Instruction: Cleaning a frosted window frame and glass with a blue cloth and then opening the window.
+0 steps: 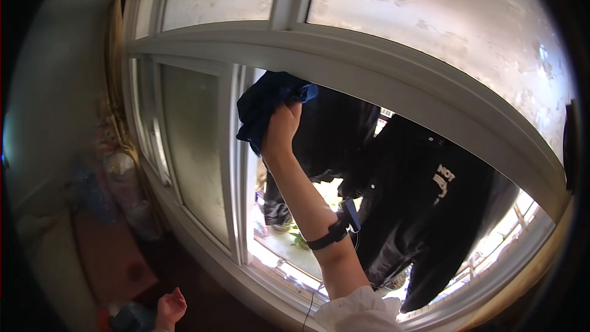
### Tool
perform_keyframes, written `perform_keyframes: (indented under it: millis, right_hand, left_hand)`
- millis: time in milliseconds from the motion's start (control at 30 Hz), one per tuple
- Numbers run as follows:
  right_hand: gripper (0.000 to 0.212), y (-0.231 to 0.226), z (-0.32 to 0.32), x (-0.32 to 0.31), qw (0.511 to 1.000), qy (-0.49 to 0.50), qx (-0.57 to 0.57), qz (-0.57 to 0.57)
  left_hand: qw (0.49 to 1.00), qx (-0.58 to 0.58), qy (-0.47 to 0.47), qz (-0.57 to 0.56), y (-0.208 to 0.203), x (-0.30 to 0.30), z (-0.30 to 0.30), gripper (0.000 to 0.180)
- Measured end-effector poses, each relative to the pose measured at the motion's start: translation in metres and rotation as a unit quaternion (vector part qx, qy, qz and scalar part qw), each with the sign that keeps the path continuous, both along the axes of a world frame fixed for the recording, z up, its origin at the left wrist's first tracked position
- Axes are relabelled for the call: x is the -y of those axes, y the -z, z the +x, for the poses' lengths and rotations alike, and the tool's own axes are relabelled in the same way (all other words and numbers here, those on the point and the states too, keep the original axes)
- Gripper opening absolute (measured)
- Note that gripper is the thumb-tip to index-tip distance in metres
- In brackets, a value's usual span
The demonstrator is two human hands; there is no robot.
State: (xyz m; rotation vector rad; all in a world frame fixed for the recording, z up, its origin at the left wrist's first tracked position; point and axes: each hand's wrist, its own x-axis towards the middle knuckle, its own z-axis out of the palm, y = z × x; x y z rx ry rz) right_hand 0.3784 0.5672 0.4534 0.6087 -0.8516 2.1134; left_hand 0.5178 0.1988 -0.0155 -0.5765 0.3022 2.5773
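My right arm reaches up to the open part of a sliding window. A dark blue cloth point(257, 106) is bunched in my right hand point(285, 124), whose fingers are largely hidden by its folds. The cloth lies against the upper corner of the white window frame point(232, 147), beside the sash's upright edge. Low in the view, my left hand point(171, 306) hangs away from the window with its fingers curled in, and nothing shows in it. A black strap with a small device point(337, 229) circles my right forearm.
Dark garments point(424, 203) hang just outside the opening, behind my arm, with bars and some green leaves beyond. A frosted pane point(192, 147) fills the left sash. A curtain point(115, 67), plastic bags point(132, 190) and a reddish surface point(110, 252) are at the left.
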Motion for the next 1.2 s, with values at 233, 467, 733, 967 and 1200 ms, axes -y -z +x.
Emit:
perform_keyframes:
  millis: [233,467,733,967,1200]
  right_hand:
    - [0.033,-0.007,-0.084,0.051,0.993,-0.100,0.054,-0.011]
    - [0.042,0.001,-0.098,0.022,0.992,-0.083,0.037,0.084]
    - [0.042,0.014,-0.045,-0.023,0.994,0.022,0.072,0.079]
    - [0.045,0.000,-0.125,-0.003,0.691,0.635,0.140,0.314]
    - [0.036,0.051,-0.125,0.012,0.660,0.645,0.215,0.318]
  left_hand:
    - [0.999,0.023,-0.043,0.006,0.008,0.006,0.009,0.026]
    - [0.997,0.055,-0.057,-0.004,0.011,-0.006,0.012,0.024]
    - [0.997,0.066,-0.033,0.010,0.016,-0.019,-0.006,0.024]
    - [0.997,0.072,-0.021,0.020,0.031,-0.025,-0.007,0.025]
    - [0.994,0.053,-0.040,0.092,0.055,-0.004,0.037,0.027]
